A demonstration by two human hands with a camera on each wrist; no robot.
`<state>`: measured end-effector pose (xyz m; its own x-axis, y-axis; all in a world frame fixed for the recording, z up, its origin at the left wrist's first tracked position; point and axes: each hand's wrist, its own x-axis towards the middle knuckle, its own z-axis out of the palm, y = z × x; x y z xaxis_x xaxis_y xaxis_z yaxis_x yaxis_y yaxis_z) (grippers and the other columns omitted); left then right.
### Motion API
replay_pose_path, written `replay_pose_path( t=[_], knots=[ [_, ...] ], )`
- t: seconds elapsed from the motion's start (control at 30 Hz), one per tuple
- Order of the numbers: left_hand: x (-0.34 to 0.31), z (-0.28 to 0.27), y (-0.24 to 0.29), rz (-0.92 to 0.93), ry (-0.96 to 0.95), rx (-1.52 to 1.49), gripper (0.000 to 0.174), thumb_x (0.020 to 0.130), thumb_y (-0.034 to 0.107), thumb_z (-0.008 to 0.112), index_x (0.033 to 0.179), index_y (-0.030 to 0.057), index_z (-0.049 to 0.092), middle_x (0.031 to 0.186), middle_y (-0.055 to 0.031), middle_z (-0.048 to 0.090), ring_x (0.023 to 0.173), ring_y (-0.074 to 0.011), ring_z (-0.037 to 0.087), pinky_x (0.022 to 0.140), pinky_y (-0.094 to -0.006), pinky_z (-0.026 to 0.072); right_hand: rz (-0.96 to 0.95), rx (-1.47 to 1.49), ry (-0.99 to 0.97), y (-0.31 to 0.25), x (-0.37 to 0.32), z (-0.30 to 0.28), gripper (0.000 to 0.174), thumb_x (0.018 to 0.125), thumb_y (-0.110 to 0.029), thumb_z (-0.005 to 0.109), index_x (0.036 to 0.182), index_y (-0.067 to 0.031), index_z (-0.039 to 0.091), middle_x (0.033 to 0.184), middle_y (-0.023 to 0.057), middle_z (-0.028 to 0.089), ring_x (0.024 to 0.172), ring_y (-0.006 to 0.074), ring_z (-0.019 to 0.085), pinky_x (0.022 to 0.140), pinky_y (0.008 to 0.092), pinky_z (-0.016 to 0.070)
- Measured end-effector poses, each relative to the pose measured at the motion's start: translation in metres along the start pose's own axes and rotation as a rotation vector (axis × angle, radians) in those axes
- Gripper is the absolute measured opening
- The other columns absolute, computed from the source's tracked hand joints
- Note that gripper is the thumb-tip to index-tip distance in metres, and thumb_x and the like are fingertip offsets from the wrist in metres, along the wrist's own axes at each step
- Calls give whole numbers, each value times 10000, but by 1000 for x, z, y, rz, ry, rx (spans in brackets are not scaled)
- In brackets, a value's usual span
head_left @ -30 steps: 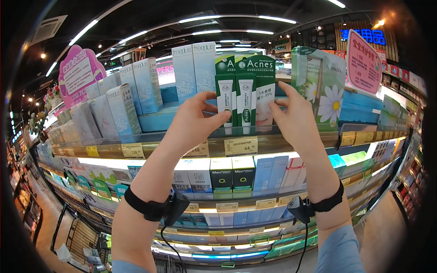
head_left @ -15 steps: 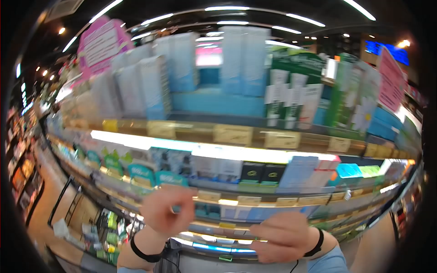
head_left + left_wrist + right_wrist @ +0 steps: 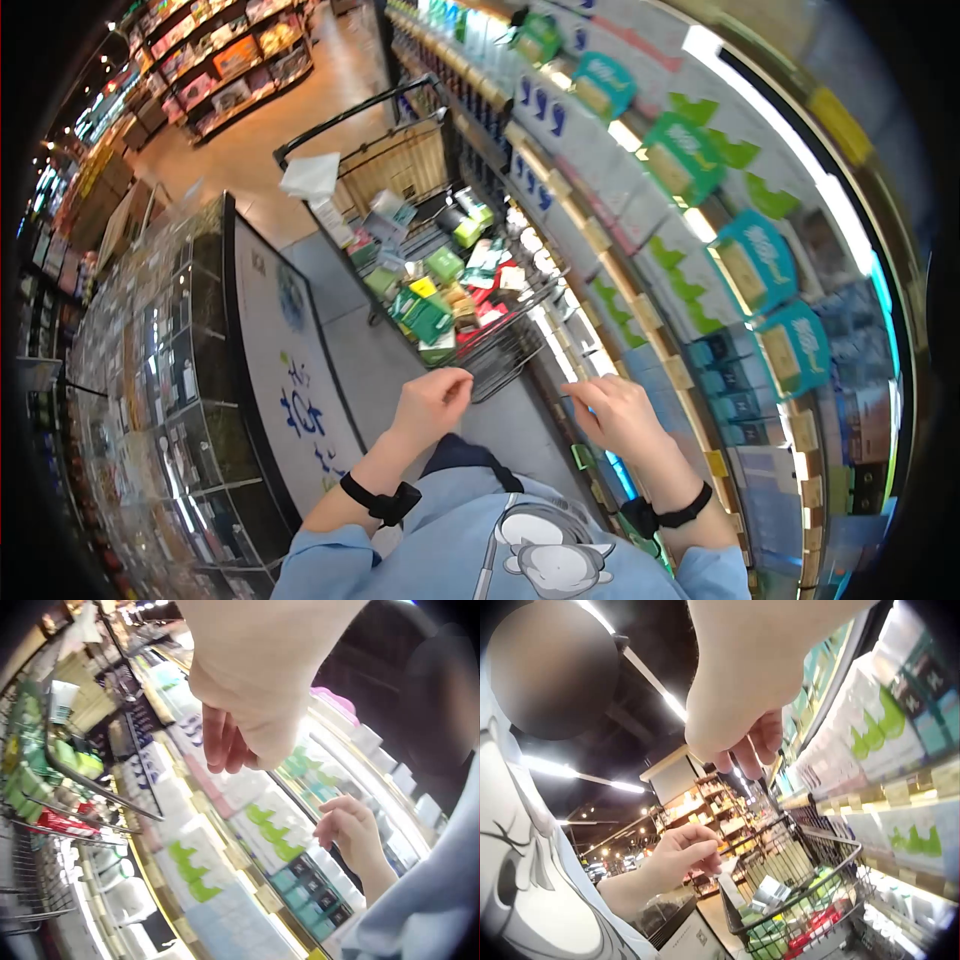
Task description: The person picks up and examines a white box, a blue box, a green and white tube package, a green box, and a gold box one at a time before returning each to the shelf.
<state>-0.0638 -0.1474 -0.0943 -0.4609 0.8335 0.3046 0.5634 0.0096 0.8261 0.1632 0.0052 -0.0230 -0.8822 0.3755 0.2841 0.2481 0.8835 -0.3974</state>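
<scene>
Both hands hang in the air in front of the body, apart from each other and holding nothing. My left hand (image 3: 432, 405) has its fingers loosely bent, at the near end of a shopping cart (image 3: 470, 350). To its right, my right hand (image 3: 615, 410) is loosely bent too, beside the shelf. The cart holds many packages, among them a green box (image 3: 422, 314). In the left wrist view, the left hand (image 3: 247, 697) is close to the camera and the right hand (image 3: 356, 840) is beyond it. The right wrist view has the cart (image 3: 795, 900) below the right hand (image 3: 742, 690).
Shelves of boxed products (image 3: 640, 240) run along the right. A glass-sided display case (image 3: 180, 400) stands at the left, with grey floor (image 3: 370, 350) between. Further off are brown flooring (image 3: 260, 130) and another stocked shelf (image 3: 225, 65).
The hands have left the Acnes packs on the upper shelf and come down near the body. The head view has swung left and down, bringing the cart and display case into view.
</scene>
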Motion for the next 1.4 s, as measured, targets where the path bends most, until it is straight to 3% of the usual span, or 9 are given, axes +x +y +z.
replay_pose_path(
  t=[0.13,0.3,0.47,0.67,0.83,0.93,1.03,1.23,1.4],
  knots=[
    [-6,-30,-77,-309,59,0,75,859,57,653,921,16,666,744,-83,665,623,-142,650,585,-278,522,63,151,-83,21,59,81,150,818,-87,638,961,-46,656,827,124,652,815,308,623,714,418,507],
    [15,-63,-126,-386,13,-6,83,866,78,655,923,18,660,773,-106,677,655,-180,665,609,-295,527,117,162,-189,36,138,178,249,823,-116,647,1059,-38,620,905,142,645,885,334,614,767,446,499],
    [47,-87,-150,-360,-148,37,132,878,120,631,976,35,658,892,-136,686,797,-270,688,684,-362,541,402,-62,-474,27,205,272,839,743,-373,786,1374,2,379,1217,182,525,1101,360,550,899,431,497],
    [66,-105,-167,-356,-168,9,139,878,116,627,981,29,659,883,-136,681,803,-266,686,688,-354,539,382,-270,-610,17,221,333,1026,653,-435,845,1423,-17,310,1246,139,482,1123,328,530,880,446,511],
    [71,-111,-171,-347,-149,-38,144,873,96,635,994,23,663,879,-134,686,789,-246,683,696,-333,538,661,47,-564,20,241,288,939,693,-360,776,1409,41,320,1217,223,523,1137,376,545,908,482,493],
    [82,-106,-166,-372,-109,-122,156,890,99,637,1016,12,663,875,-112,693,776,-194,675,696,-306,534,905,1058,-316,22,249,207,655,851,-304,526,1391,35,376,1284,216,546,1177,334,557,940,472,481],
    [103,-91,-147,-430,-126,-344,187,925,122,625,1058,-8,652,886,-82,695,791,-135,656,711,-279,525,1056,1786,-73,27,221,154,588,889,-312,320,1371,9,422,1290,162,566,1176,299,562,1004,479,434],
    [149,-59,-58,-580,-581,-958,383,950,113,617,1294,-9,503,1115,-48,637,1033,-116,607,881,-254,496,897,1710,302,-7,158,84,564,876,-281,350,1332,30,468,1265,169,584,1137,302,589,1009,447,440],
    [142,-19,16,-404,-688,-908,435,858,23,697,1238,-14,488,1150,-95,623,1051,-144,616,901,-299,509,662,1591,370,-13,89,38,571,895,-330,435,1346,20,453,1245,143,589,1116,253,596,982,401,462]
  ],
)
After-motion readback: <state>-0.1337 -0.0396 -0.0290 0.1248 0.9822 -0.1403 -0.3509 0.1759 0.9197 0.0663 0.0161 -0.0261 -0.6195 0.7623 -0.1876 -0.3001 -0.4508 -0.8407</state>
